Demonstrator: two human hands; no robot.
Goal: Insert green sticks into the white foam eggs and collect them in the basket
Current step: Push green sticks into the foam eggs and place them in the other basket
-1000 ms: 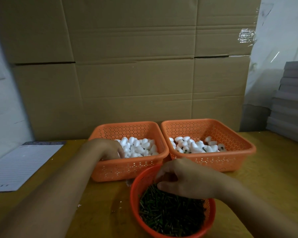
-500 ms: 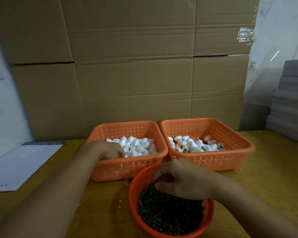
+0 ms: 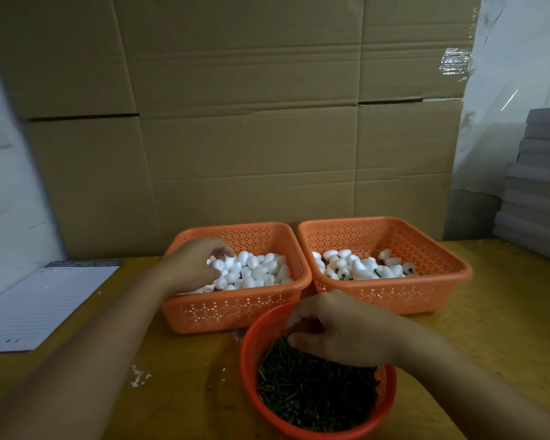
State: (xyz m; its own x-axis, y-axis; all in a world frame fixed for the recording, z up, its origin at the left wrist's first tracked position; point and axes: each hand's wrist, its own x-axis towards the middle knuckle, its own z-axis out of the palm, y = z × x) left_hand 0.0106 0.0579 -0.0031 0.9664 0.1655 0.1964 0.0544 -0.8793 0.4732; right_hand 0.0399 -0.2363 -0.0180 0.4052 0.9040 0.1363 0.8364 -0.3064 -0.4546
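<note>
Two orange rectangular baskets stand side by side on the wooden table. The left basket (image 3: 235,309) holds plain white foam eggs (image 3: 261,268); my left hand (image 3: 194,265) reaches into it, fingers curled round an egg at its left side. The right basket (image 3: 391,296) holds eggs with green sticks in them (image 3: 365,268). Nearer me, a round orange basket (image 3: 302,430) is full of loose green sticks (image 3: 311,392). My right hand (image 3: 340,328) is over its far rim, fingertips pinching among the sticks; what they hold is hidden.
A wall of cardboard boxes (image 3: 251,122) rises right behind the baskets. A lined paper pad (image 3: 42,303) lies at the left of the table. Grey stacked sheets (image 3: 537,185) stand at the right. Small white foam crumbs (image 3: 138,376) dot the table.
My left hand has lifted slightly inside the left basket and closed round an egg. My right hand stays at the stick basket, fingers working among the sticks.
</note>
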